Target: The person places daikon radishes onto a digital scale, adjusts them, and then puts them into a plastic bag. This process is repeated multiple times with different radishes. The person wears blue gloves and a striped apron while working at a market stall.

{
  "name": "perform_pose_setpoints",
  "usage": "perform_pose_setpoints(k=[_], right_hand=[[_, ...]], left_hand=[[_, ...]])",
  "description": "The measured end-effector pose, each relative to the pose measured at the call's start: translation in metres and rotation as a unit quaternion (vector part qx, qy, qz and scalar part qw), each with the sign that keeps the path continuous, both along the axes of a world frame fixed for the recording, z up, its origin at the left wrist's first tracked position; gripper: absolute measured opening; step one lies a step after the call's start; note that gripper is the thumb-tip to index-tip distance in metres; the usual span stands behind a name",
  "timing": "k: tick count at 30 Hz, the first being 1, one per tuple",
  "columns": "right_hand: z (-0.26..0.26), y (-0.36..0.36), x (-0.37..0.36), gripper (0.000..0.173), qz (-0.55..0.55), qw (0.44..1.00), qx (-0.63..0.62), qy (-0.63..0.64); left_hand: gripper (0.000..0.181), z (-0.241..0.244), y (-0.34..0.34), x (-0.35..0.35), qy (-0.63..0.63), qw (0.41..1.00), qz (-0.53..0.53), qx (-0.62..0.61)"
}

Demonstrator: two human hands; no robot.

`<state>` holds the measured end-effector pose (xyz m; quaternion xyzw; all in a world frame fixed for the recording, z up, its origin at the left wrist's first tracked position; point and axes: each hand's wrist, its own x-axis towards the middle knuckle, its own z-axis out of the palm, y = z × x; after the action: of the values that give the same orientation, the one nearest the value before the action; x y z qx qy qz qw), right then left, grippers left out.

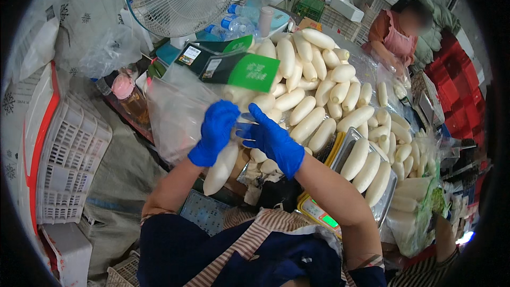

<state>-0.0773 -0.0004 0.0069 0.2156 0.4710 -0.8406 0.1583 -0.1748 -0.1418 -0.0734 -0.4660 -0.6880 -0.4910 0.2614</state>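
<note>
My left hand [217, 132], in a blue glove, has its fingers curled above a white radish [221, 169] that seems to be inside a clear bag; what it grips cannot be made out. My right hand [273, 139], gloved alike, is raised beside it with fingers spread, and clear film shows between the two hands. Clear plastic bags [175, 107] lie left of my hands. Beyond them is a heap of peeled white radishes [308, 119]. Several more radishes lie on the metal tray [392, 191] of a yellow scale [318, 213] near my right forearm.
Green and black printed packaging [239, 67] lies behind my hands. A fan [183, 0], water bottles [239, 24] and a pink-lidded jar [129, 93] stand around the work area. A white plastic crate [73, 159] is at left. Another person [392, 36] works at the upper right.
</note>
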Motion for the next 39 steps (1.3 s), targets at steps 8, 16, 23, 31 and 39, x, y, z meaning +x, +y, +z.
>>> perform_pose_setpoints(k=[8,16,23,31,39], right_hand=[[0.043,0.064,0.03,0.04,-0.129,0.937,0.278,0.165],[0.105,0.191,0.201,0.052,-0.312,0.869,0.325,0.206],[0.095,0.204,0.349,0.053,-0.489,0.758,0.425,0.078],[0.025,0.212,0.455,0.046,-0.623,0.723,0.288,0.081],[0.103,0.159,0.45,0.051,-0.603,0.732,0.252,0.194]], left_hand=[[0.039,0.02,-0.022,0.025,-0.123,0.989,0.046,0.063],[0.034,0.055,0.056,0.086,-0.292,0.942,-0.1,0.131],[0.056,0.047,0.172,0.163,-0.052,0.948,-0.296,-0.11],[0.058,0.057,0.245,0.237,-0.473,0.741,-0.476,-0.03],[0.039,0.041,0.286,0.33,-0.746,0.37,-0.514,-0.204]])
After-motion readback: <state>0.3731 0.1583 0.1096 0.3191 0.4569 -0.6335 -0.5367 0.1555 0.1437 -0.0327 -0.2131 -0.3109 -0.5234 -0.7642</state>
